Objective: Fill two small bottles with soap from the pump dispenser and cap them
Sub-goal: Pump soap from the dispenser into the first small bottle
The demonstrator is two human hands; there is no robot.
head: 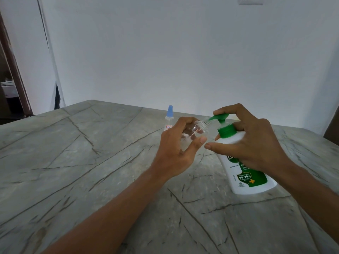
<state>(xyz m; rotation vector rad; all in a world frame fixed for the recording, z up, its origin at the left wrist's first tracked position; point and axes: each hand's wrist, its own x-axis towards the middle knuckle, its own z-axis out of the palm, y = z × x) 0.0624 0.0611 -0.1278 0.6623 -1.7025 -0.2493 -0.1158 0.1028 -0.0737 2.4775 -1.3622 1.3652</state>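
Left hand (180, 143): fingers and thumb curled round a small clear plastic bottle (194, 130), held tilted above the table, its uncapped threaded neck at the spout tip.
Right hand (251, 142): wrapped over a white plastic pump dispenser with green collar and label (244, 173), index finger on the green pump head (220, 116).
Dispenser: stands upright, near right on the grey veined stone table (91, 171).
Second bottle: small clear bottle with a pale blue cap (169, 118), upright, far behind the left hand.
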